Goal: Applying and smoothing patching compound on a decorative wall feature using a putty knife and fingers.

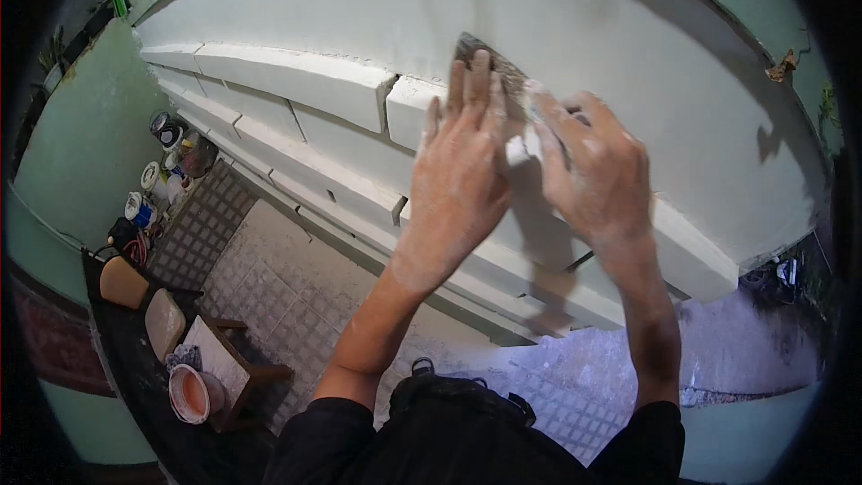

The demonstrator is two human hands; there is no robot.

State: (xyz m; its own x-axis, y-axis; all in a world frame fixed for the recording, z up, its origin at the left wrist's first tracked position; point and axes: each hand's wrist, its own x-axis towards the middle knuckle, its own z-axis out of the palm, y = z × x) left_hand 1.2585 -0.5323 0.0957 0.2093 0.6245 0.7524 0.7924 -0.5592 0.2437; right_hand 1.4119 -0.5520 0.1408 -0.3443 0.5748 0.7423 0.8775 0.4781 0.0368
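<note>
White moulded wall (575, 27): left hand (458, 171) spread flat, right hand (593, 175) pinching sanding sheet (503, 72); likely slipping off ledge edge (296, 81), scraping knuckles.

The tiled floor (269, 296) carries a small wooden stool (229, 364), with an orange bucket (190, 393) beside it; paint cans (162, 162) cluster at its far left edge.

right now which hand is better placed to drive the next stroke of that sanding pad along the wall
Probably the left hand: its fingers lie flat on the grey sanding pad against the white wall. The right hand only grips the pad's lower edge beside it.
</note>
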